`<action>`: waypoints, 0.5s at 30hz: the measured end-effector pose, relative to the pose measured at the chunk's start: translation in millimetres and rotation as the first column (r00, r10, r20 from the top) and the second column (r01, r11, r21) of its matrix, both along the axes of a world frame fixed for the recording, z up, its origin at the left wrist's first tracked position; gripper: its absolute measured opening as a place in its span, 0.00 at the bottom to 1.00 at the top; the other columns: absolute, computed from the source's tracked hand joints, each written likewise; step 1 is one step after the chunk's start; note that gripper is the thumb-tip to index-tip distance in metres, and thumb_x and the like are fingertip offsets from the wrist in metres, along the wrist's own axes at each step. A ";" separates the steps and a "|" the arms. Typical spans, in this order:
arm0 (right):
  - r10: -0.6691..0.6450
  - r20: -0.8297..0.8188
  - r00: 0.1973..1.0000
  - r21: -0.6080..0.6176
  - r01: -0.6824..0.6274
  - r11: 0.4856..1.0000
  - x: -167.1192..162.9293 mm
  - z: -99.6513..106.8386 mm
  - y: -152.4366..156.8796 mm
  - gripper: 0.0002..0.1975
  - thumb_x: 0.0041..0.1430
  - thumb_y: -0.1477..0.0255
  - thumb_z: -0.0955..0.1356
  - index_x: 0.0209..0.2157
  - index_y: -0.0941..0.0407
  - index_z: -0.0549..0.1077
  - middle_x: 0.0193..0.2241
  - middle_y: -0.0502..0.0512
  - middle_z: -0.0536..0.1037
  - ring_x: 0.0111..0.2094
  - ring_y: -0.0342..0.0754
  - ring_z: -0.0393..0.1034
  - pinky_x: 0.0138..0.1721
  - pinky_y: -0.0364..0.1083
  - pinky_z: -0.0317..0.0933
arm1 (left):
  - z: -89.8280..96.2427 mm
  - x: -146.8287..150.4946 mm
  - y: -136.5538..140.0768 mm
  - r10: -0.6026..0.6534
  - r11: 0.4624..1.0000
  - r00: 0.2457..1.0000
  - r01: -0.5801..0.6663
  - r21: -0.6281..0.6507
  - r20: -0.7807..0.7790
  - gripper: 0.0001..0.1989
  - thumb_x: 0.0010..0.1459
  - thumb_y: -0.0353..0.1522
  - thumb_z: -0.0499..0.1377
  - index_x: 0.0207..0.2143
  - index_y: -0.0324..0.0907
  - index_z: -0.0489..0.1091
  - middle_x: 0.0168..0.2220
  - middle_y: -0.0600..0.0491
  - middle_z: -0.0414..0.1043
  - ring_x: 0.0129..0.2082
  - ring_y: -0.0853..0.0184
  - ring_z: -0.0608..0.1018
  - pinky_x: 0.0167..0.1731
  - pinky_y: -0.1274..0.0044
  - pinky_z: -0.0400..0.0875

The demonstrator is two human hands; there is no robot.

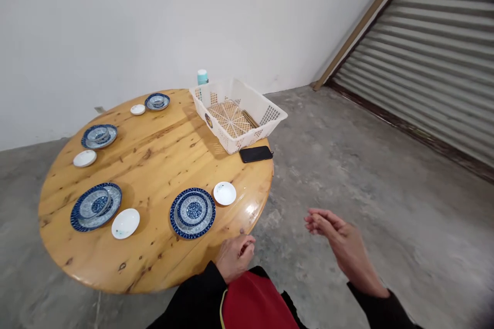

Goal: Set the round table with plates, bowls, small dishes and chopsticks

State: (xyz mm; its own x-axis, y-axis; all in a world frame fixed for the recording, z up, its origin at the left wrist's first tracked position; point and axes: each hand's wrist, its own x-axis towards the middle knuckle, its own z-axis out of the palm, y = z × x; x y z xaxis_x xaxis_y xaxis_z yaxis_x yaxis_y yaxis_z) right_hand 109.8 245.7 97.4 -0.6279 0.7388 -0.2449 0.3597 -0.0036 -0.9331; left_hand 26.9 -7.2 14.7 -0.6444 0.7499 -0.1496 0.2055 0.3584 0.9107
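Observation:
My left hand [234,257] is curled closed at the near edge of the round wooden table [154,164]; I cannot make out what its fingers hold, if anything. Just beyond it sits a blue-patterned plate [193,235] with a matching bowl [193,211] on it. A small white dish [224,193] lies right of that plate. Off the table, my right hand [339,239] hangs over the floor with its fingers drawn together and bent, and nothing shows in them.
A white plastic basket [247,140] with chopsticks [250,119] inside stands at the table's right side. A black phone [256,154] lies before it, a turquoise bottle [202,77] behind. Several more plate settings line the left edge. A corrugated shutter [428,51] is at right.

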 end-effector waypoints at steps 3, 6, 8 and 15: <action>0.130 -0.030 0.991 0.159 -0.124 0.979 -50.3 30.0 23.0 0.25 0.46 0.51 0.74 0.36 0.59 0.78 0.28 0.57 0.81 0.26 0.47 0.71 0.31 0.47 0.66 | -1.5 -6.3 -10.1 0.086 0.996 0.996 -0.086 -0.012 0.004 0.18 0.64 0.37 0.48 0.46 0.40 0.75 0.32 0.52 0.78 0.30 0.67 0.77 0.34 0.77 0.68; 0.248 -0.078 0.966 0.279 -0.217 0.935 -106.4 61.7 41.8 0.21 0.52 0.56 0.72 0.38 0.59 0.78 0.30 0.57 0.81 0.28 0.47 0.73 0.34 0.47 0.68 | -2.4 -9.6 -19.5 0.177 0.984 0.984 -0.177 -0.036 0.010 0.18 0.65 0.37 0.48 0.46 0.41 0.74 0.32 0.52 0.78 0.31 0.67 0.79 0.34 0.77 0.70; 0.309 -0.070 0.949 0.364 -0.264 0.893 -147.0 77.9 55.9 0.17 0.55 0.59 0.71 0.38 0.58 0.78 0.31 0.56 0.81 0.30 0.49 0.75 0.35 0.48 0.69 | -3.2 -11.3 -24.1 0.242 0.970 0.970 -0.242 -0.036 -0.003 0.18 0.66 0.38 0.47 0.45 0.42 0.74 0.32 0.51 0.78 0.32 0.67 0.80 0.35 0.78 0.71; 0.485 0.206 0.850 0.553 -0.510 0.658 -304.3 79.0 127.4 0.11 0.56 0.71 0.68 0.39 0.59 0.80 0.31 0.55 0.81 0.33 0.52 0.76 0.35 0.46 0.69 | -12.0 -15.7 -24.7 0.478 0.878 0.877 -0.479 -0.019 -0.042 0.20 0.68 0.43 0.49 0.47 0.40 0.75 0.36 0.47 0.79 0.34 0.67 0.81 0.35 0.80 0.76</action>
